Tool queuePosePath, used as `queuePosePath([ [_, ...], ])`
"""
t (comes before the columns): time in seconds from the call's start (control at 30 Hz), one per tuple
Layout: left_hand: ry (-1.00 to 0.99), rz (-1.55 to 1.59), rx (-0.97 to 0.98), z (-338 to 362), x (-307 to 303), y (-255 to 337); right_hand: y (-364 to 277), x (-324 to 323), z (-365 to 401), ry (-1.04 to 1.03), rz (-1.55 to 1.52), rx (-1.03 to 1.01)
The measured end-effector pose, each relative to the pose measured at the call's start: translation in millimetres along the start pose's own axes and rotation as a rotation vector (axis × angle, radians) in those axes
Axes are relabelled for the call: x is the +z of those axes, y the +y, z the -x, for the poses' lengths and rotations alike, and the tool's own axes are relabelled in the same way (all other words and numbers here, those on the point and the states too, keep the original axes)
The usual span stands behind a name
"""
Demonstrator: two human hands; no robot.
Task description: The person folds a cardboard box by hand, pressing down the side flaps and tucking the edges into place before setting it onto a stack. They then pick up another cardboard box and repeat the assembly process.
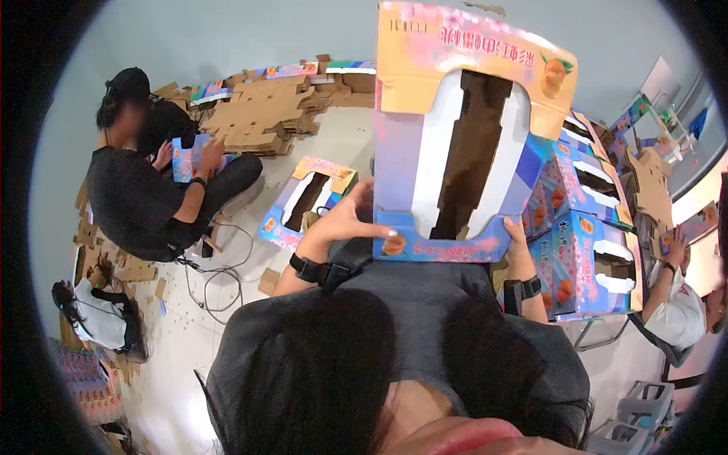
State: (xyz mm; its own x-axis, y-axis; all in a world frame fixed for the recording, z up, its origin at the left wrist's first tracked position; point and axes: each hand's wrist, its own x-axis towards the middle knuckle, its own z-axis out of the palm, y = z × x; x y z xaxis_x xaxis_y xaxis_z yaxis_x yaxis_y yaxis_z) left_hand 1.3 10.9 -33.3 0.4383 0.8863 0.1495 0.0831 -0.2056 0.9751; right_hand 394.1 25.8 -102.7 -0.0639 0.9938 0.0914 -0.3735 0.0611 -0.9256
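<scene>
A printed cardboard fruit box (394,144) with a large cut-out window in its face is held up in front of my chest, its lettering upside down. The window shows white side flaps and a brown inside. My left hand (345,220) grips its lower left edge, thumb across the front and the other fingers partly hidden. At the lower right corner my right hand (517,241) holds on, with most of its fingers behind the box. A similar box (322,167) lies on the floor beyond my left hand.
Several finished-looking boxes (580,227) are stacked at the right. Flat cardboard sheets (262,114) pile along the wall. A person in black (136,197) handles a box at the left, with cables (216,284) on the floor nearby. Another person's sleeve (675,318) shows at the right, above grey stools (644,402).
</scene>
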Motion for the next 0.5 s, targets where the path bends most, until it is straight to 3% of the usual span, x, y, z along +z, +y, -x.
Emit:
queuePosePath([
  [0.17, 0.001, 0.019, -0.007, -1, 3, -8, 2, -9, 12, 0.02, -0.018, 0.16],
  [0.5, -0.09, 0.035, -0.013, 2, 1, -7, -15, -9, 19, -0.095, 0.17, 0.065],
])
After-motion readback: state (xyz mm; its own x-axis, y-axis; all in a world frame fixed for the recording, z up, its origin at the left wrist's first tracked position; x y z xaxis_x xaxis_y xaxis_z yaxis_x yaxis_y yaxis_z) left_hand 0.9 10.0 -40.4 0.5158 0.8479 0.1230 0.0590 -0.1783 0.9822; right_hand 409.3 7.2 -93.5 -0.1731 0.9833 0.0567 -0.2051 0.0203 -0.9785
